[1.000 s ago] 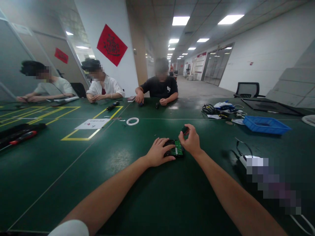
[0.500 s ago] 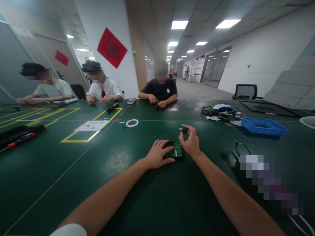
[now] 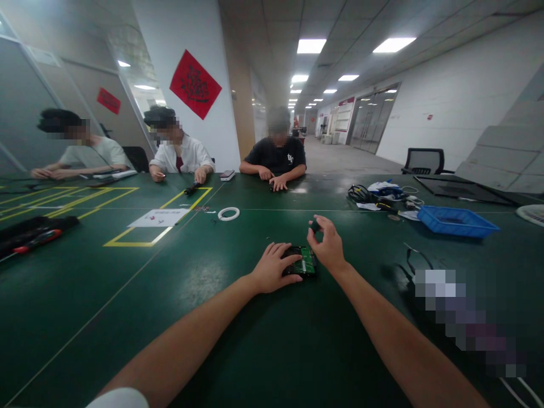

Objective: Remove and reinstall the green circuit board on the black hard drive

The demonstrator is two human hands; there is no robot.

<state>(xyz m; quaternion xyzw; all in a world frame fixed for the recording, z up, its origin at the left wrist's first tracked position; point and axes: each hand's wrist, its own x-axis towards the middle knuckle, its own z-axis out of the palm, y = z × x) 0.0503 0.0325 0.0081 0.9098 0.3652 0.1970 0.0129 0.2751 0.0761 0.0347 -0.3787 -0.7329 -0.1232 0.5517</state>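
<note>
A hard drive point(image 3: 308, 262) lies on the green table with its green circuit board facing up. My left hand point(image 3: 274, 268) holds it from the left, thumb along the near edge and fingers across the board and far side; the drive's left part is hidden under them. Just over the drive's right end, my right hand point(image 3: 330, 242) is closed, pinching a small dark piece point(image 3: 315, 226) between thumb and fingers. That piece looks like the top of a short tool handle, but its lower part cannot be made out.
Left of the drive lie a white ring point(image 3: 228, 213) and a paper sheet point(image 3: 158, 217). A blue tray point(image 3: 458, 221) and a heap of cables and gloves point(image 3: 385, 190) are at the right. Three people sit across the table, including one in a black shirt point(image 3: 276, 156).
My right hand has shifted very slightly left with the dark piece. My left hand stays on the drive. Across the table, a co-worker's hand now reaches a dark object, and another's hand has spread flat.
</note>
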